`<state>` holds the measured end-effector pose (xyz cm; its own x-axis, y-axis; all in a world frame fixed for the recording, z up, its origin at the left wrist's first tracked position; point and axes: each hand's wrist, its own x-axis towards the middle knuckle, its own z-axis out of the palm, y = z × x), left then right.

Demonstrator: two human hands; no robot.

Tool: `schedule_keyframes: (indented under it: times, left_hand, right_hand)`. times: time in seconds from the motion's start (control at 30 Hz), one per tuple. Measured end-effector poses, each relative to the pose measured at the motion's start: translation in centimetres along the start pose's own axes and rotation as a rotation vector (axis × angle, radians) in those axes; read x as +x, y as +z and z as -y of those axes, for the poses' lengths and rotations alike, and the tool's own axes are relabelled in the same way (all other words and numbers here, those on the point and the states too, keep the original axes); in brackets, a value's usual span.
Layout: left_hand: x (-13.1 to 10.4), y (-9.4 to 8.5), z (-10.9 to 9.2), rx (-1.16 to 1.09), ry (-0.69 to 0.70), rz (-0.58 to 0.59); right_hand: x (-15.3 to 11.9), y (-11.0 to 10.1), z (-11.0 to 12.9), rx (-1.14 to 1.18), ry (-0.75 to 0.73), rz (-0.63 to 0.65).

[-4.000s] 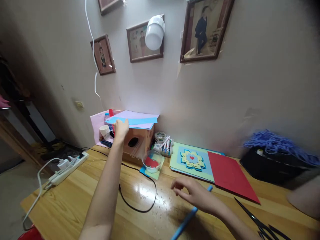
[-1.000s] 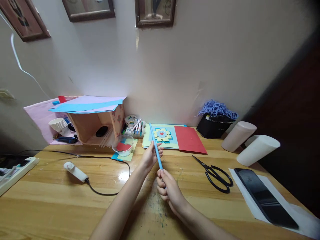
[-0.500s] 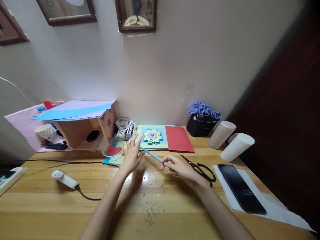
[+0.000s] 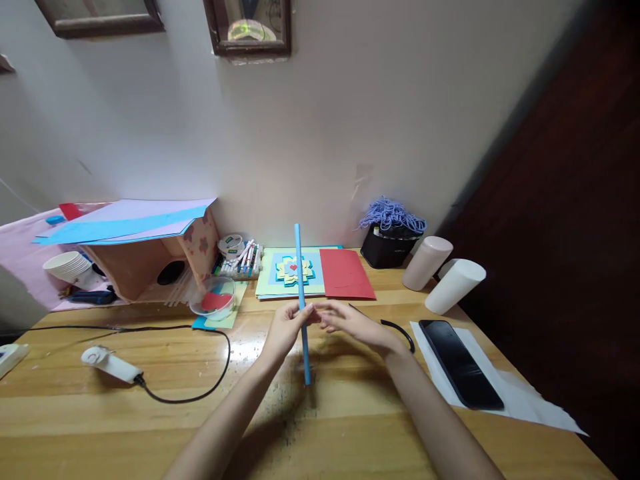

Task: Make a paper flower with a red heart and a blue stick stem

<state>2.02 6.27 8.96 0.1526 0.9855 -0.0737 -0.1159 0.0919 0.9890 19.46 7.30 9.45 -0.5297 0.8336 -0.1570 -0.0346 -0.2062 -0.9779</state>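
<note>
Half a second ago we had the thin blue paper tube [image 4: 302, 303] lying slantwise between our hands, the right fingertips pinching its near end and the left hand spread open by its far end. Now we have swung it upright in front of us, so that its top stands above the flower card [image 4: 293, 270] and its lower end points down at the wooden surface [image 4: 125, 427]; whether that end touches the wood we cannot tell. A second ago both hands held it at a slant, so we are turning it about, and we judge we are checking or tightening the roll.

Our left hand [image 4: 286, 328] has closed its grip: thumb and fingers press together on the middle of the tube. Our right hand [image 4: 353, 325] meets it from the other side, fingertips nipping the same stretch, the other fingers loosely curled. The two hands nearly touch at the tube.

Just behind the right hand lie the black scissors [image 4: 397, 331], partly hidden. A phone [image 4: 460, 363] rests on white paper to the right. The red sheet [image 4: 346, 273] lies beside the flower card, and the corded glue gun [image 4: 107, 363] sits well to the left.
</note>
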Motion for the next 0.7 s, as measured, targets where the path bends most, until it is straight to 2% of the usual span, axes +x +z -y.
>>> schedule_keyframes:
  times: [0.07,0.1,0.17,0.23,0.3,0.37,0.47,0.6,0.7]
  left_hand:
    - [0.5,0.8,0.2,-0.065,-0.035,-0.071]
    - [0.8,0.9,0.3,-0.071,-0.060,-0.101]
    - [1.5,0.6,0.7,-0.030,-0.079,-0.109]
    - [2.5,-0.3,1.2,0.085,-0.034,-0.081]
    - [3.8,-1.5,1.6,0.264,0.034,-0.138]
    - [5.4,-2.9,1.8,0.459,0.070,-0.320]
    - [8.7,-4.4,1.9,0.584,0.065,-0.490]
    - [13.5,-4.9,2.2,0.666,-0.055,-0.574]
    - [16.1,-4.8,2.8,0.662,-0.153,-0.623]
  right_hand:
    - [0.9,2.1,-1.4,0.005,0.036,0.120]
    - [1.2,3.1,-2.1,0.040,0.055,0.140]
    - [1.8,4.6,-3.5,0.159,0.065,0.071]
    - [2.0,5.4,-4.7,0.325,0.058,-0.044]
    - [1.8,5.5,-5.8,0.452,0.061,-0.144]
    - [1.3,5.4,-6.8,0.509,0.062,-0.228]
    - [0.3,5.3,-8.3,0.518,0.042,-0.325]
    - [-0.4,5.6,-10.0,0.482,0.017,-0.358]
    - [-0.2,5.6,-10.9,0.469,0.012,-0.366]
